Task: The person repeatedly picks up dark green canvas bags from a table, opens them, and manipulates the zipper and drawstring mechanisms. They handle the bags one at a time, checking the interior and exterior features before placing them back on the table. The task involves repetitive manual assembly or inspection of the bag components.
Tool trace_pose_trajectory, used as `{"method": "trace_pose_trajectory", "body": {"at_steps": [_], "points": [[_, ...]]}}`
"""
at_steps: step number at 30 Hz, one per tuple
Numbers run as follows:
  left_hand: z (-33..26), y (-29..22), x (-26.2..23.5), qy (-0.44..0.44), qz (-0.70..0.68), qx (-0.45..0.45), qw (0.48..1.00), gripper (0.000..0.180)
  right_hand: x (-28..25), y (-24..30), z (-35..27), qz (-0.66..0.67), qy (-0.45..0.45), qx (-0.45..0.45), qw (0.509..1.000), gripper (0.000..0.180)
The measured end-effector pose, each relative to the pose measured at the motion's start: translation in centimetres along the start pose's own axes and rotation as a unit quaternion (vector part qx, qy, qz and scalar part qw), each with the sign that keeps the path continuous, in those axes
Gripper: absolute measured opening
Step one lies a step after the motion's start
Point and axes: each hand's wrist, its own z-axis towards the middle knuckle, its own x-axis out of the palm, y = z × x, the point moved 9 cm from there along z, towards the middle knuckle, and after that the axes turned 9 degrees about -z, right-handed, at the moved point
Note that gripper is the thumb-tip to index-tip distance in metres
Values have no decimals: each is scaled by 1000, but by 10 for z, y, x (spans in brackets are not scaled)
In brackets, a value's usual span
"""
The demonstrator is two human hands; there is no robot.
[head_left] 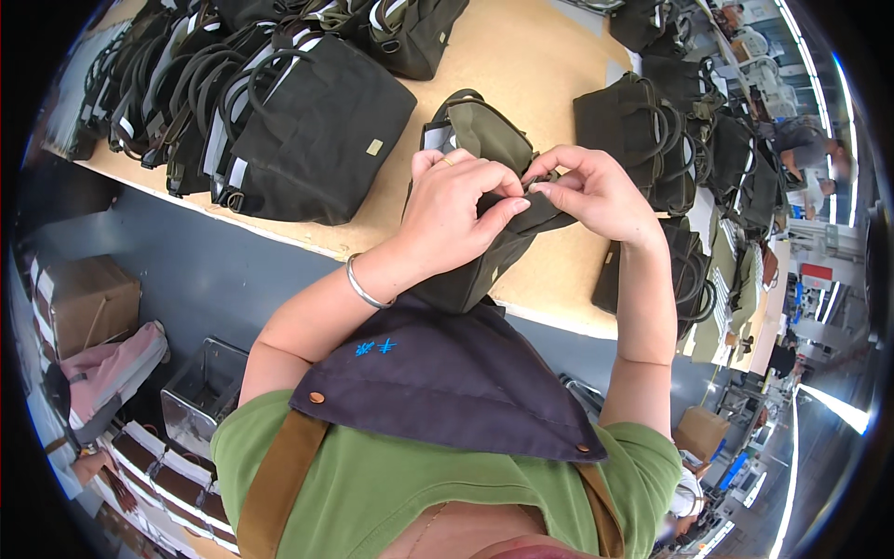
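A dark olive fabric handbag (470, 272) lies tilted on the table in front of me, its lighter green lining (486, 133) showing at the far end. My left hand (461, 205) is closed, thumb and forefinger pinched at the bag's upper edge. Close beside it my right hand (596, 194) pinches the same spot, its fingertips almost touching the left ones. A small part of the bag sits between the fingertips; whether it is a strap end or a zip pull I cannot make out.
Rows of dark handbags (321, 130) stand at the left of the tan table (531, 70). More handbags (626, 130) crowd its right side. A cardboard box (91, 303) and a metal-framed stool (196, 396) are on the floor at left. People work farther off at right.
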Motion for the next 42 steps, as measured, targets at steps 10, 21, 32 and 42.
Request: {"method": "trace_pose_trajectory", "body": {"at_steps": [10,21,32,42], "points": [[5,3,4,0,-15,-45,999,17,-8,-1,-9,-7,-67,-26,997,13],[5,2,4,-12,-36,-53,998,18,-8,-4,-10,5,-96,-27,995,13],[4,5,3,7,-51,-54,997,19,-9,10,-13,-58,-125,-56,989,9],[5,10,8,132,-37,-99,986,22,-4,27,-18,-70,-166,-101,978,9]]}}
